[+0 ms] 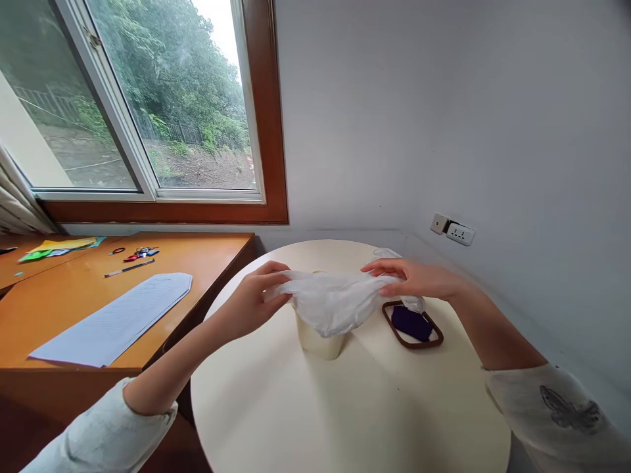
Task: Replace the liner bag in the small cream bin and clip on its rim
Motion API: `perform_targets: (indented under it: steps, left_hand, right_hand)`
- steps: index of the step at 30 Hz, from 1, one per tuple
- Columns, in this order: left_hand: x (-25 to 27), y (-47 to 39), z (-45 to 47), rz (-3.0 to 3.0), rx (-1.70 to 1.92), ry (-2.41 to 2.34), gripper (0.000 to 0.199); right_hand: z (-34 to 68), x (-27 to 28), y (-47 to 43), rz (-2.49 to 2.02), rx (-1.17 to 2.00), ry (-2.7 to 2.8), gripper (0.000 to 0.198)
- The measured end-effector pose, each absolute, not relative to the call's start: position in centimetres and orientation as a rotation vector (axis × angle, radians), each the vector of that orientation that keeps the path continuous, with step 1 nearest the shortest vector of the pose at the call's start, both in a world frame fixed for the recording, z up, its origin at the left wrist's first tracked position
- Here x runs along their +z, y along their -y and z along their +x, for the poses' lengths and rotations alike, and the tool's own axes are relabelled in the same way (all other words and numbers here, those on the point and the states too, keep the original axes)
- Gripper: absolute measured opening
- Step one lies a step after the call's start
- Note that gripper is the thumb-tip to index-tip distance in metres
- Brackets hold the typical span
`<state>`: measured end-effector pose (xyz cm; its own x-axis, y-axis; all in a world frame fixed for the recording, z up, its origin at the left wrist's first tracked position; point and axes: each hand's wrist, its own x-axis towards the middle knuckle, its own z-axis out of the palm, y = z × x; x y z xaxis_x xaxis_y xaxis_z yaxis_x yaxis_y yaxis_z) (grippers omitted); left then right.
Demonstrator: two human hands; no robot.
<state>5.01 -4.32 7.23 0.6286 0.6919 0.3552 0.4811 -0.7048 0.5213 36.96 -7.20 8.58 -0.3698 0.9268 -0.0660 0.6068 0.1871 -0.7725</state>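
Holding a white bag in the grip of left hand and right hand, hiding the mouth of a cream bin on the table, near a brown frame around dark blue material.

The white plastic bag is thin and crumpled — stretched wide from nine o'clock to three, its middle sagging to a rounded fold towards six. It hides most of the upper part of the plain cream bin, which stands upright at six o'clock from it — whether they touch is unclear.
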Motion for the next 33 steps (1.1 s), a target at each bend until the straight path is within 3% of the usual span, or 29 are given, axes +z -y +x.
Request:
perform_targets:
  steps: [2,6,11,17,24,29,33]
  left_hand:
    - [7.7,4.5,4.9,2.482,0.748,-0.904,0.021]
    - [8.2,5.1,4.4,2.516,0.680,-0.782,0.028]
    - [8.1,5.7,4.1,2.397,0.673,-0.640,0.037]
    - [7.1,6.1,4.5,2.194,0.789,-0.976,0.015]
    - [6.7,6.3,3.3,2.212,0.458,-1.094,0.052]
    - [5.5,5.5,2.7,2.132,0.366,-1.135,0.011]
    - [3.0,4.2,2.8,1.721,0.549,-0.985,0.007]
  right_hand:
    - [37.0,8.5,7.4,-1.418,1.076,2.079,0.061]
    - [36.4,8.0,7.4,-1.398,1.127,1.996,0.055]
    - [34.8,7.5,7.2,-1.491,0.929,2.132,0.055]
    - [34.0,7.4,7.8,-1.628,0.753,2.239,0.026]
    - [34.9,8.0,8.1,-1.439,1.056,2.138,0.028]
    - [35.9,6.1,7.5,-1.318,1.202,1.755,0.024]
    - [36.3,2.8,6.1,-1.314,1.203,1.516,0.025]
